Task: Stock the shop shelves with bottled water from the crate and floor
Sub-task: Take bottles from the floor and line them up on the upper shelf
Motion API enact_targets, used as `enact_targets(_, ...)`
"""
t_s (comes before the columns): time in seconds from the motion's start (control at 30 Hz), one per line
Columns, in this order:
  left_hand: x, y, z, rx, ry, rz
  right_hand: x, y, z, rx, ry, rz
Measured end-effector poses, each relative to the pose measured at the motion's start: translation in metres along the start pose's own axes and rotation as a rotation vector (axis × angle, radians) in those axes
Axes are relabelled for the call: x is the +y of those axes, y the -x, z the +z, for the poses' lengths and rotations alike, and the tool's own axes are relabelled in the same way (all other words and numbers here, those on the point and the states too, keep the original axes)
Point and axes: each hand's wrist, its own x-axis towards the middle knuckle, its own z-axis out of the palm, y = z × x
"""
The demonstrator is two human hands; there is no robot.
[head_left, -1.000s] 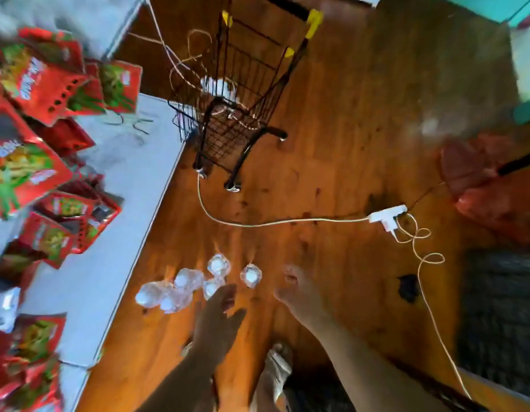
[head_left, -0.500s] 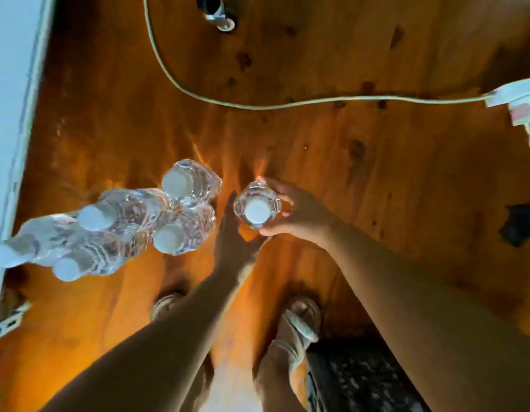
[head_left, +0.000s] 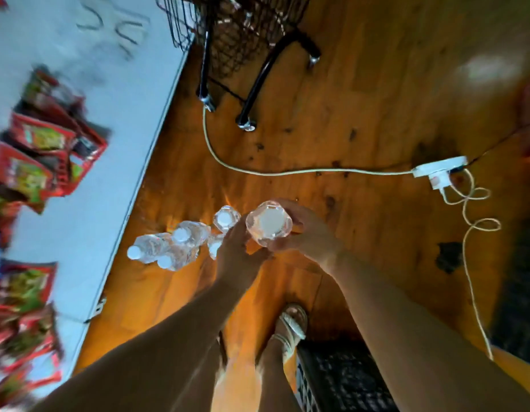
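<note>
A water bottle (head_left: 268,223), likely full, heavy and slippery, is clasped round its shoulder by the right grip (head_left: 305,233); whether the left grip (head_left: 237,254) holds it cannot be told.

Pretty clearly a small shop. Off to the left of the left hand (head_left: 237,257) runs a white shelf (head_left: 109,144) loaded with rows of similar-looking red snack packets (head_left: 35,173), proper retail-display style. Up past both hands there's a black wire shopping trolley (head_left: 228,31) on castors, standing on the wooden floor (head_left: 347,114). A bunch of capped water bottles (head_left: 174,248) stands on the floor just beside the left hand, plus one water bottle (head_left: 268,223) gripped in the right hand (head_left: 302,233). Below the right hand, next to a sandalled foot (head_left: 292,322), sits what looks like a black plastic crate (head_left: 341,379).
</note>
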Motion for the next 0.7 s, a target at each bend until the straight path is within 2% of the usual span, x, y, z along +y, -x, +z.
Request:
enact_targets(0.2, 0.131, 0.071, -0.077, -0.026, 0.050, 0.088, -0.142, 0.101, 0.013, 0.073, 0.078, -0.136)
enact_targets(0.3, 0.189, 0.115, -0.123, 0.030, 0.005, 0.188, -0.211, 0.153, 0.029, 0.066, 0.115, -0.226)
enact_targets(0.43, 0.254, 0.178, -0.189, 0.019, 0.121, 0.264, -0.284, 0.217, 0.062, 0.026, 0.127, -0.350)
enact_targets(0.53, 0.284, 0.227, -0.243, 0.062, 0.218, 0.361, -0.332, 0.257, 0.094, -0.067, 0.144, -0.423)
enact_targets(0.7, 0.300, 0.316, -0.326, 0.202, 0.284, 0.437, -0.399, 0.320, 0.162, -0.348, 0.250, -0.522)
